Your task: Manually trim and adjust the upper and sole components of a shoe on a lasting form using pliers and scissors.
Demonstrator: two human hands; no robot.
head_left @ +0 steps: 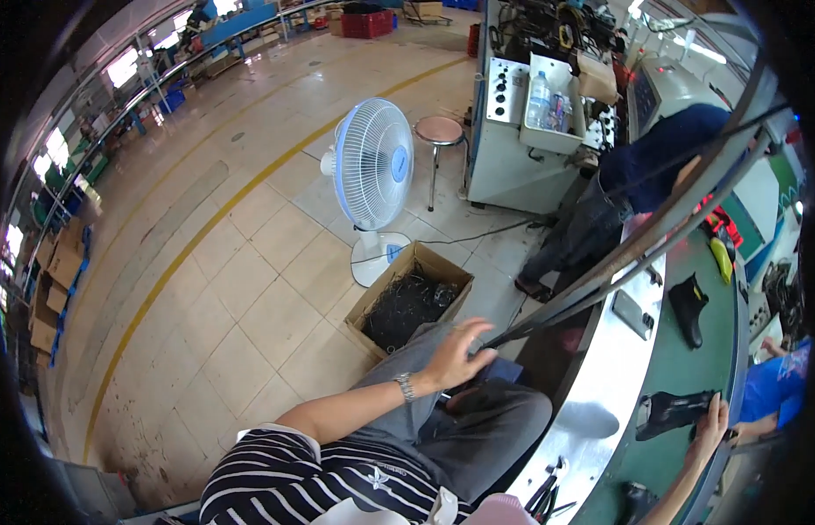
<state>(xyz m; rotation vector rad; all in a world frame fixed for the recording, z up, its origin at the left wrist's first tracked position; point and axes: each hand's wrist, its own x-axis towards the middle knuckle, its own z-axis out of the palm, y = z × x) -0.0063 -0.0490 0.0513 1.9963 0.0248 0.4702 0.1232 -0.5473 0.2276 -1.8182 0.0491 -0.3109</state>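
On the green conveyor belt (681,376) at my right, a black ankle boot (674,414) lies on its side. My right hand (712,423) grips its far end, the fingers closed around it. My left hand (456,357), with a metal watch (406,386) on the wrist, hovers over my grey trousers, its fingers loosely bent and apart, with nothing visible in them. Another black boot (688,308) stands farther up the belt. A dark shoe (636,501), partly cut off, sits nearer to me.
A metal ledge (613,372) borders the belt, with a phone-like device (632,313) and pliers-like tools (548,492) on it. A cardboard box (372,331) of black scraps, a fan (372,166) and a stool (439,131) stand left. Two people work near the belt.
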